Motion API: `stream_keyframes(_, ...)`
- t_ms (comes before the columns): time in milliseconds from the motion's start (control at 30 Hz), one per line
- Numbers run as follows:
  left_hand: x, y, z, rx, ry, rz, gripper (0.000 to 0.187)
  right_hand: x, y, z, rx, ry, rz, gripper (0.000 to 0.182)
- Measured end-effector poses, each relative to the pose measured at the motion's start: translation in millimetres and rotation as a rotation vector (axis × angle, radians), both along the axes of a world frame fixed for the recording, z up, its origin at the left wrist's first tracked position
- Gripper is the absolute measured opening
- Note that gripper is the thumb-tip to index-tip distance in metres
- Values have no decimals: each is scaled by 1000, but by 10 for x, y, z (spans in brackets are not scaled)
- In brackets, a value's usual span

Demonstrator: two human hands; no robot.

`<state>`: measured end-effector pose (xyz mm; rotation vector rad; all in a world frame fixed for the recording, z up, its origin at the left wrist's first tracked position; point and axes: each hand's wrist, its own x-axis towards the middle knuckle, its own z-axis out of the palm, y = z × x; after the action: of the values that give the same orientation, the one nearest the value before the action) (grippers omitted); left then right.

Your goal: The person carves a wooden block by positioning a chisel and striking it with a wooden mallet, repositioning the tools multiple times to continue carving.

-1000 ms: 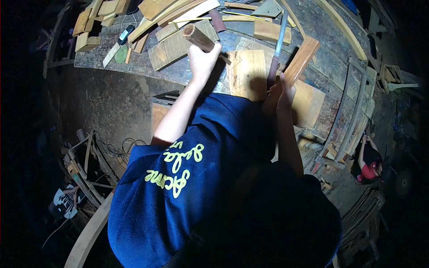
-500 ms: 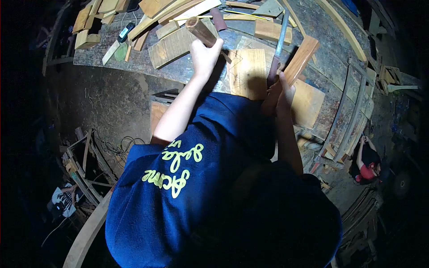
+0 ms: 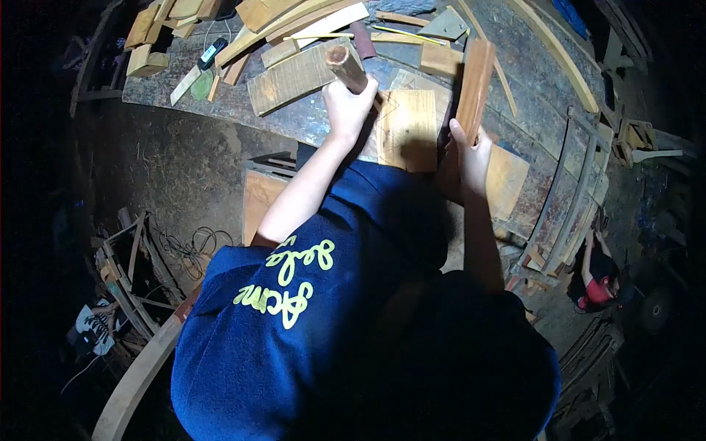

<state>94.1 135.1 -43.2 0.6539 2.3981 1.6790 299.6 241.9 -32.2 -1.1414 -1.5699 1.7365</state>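
My left hand (image 3: 349,110) is wrapped round a thick, round wooden handle (image 3: 346,65), its top end tilted away from me. Just right of that hand lies a pale square wood block (image 3: 407,131) with pencil lines near its upper left corner. Any lower end of the handle is hard to make out. On the right, my right hand (image 3: 474,154) grips a long reddish-brown wood piece (image 3: 478,81), which stands up beyond the fingers. Shadow falls between this hand and the pale block. Another flat pale board (image 3: 506,180) lies beside my right wrist.
The worn workbench (image 3: 544,140) carries a thick plank (image 3: 294,79), a yellow pencil (image 3: 408,34), a triangular piece (image 3: 447,25) and curved wood strips. A marker-like tool (image 3: 212,53) lies upper left. Other people (image 3: 599,287) (image 3: 95,327) are at both sides, lower down.
The reddish-brown piece has swung from leaning right to nearly upright, covering the metal strip seen before. My left hand and its handle have shifted slightly right and down.
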Motion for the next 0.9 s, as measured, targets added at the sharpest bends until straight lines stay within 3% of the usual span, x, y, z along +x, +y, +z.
stream_keyframes(67,21,9,40,14,12,16,27,-76,188,201,156,-100,96,32)
stream_keyframes(133,21,22,45,20,41,17,27,-219,314,631,716,-321,219,37)
stream_keyframes(200,15,16,24,56,31,11,27,-342,409,1018,745,-387,340,42)
stream_keyframes(267,12,18,28,10,6,7,27,-439,567,1049,782,-426,395,47)
stream_keyframes(367,26,-43,96,15,22,2,28,-607,770,588,721,-703,534,63)
stream_keyframes(400,40,-61,113,15,25,-7,29,-624,834,173,752,-629,481,65)
stream_keyframes(433,50,-67,118,14,33,7,29,-677,861,-75,398,-534,516,61)
stream_keyframes(567,51,-76,116,65,48,6,26,-779,738,-659,374,-408,567,52)
stream_keyframes(667,30,-66,80,90,40,8,26,-797,692,-688,364,-476,599,51)
stream_keyframes(733,22,-63,89,72,22,-8,26,-799,678,-741,493,-495,571,51)
stream_keyframes(900,32,-47,86,80,-6,-73,25,-606,736,-725,290,-469,475,51)
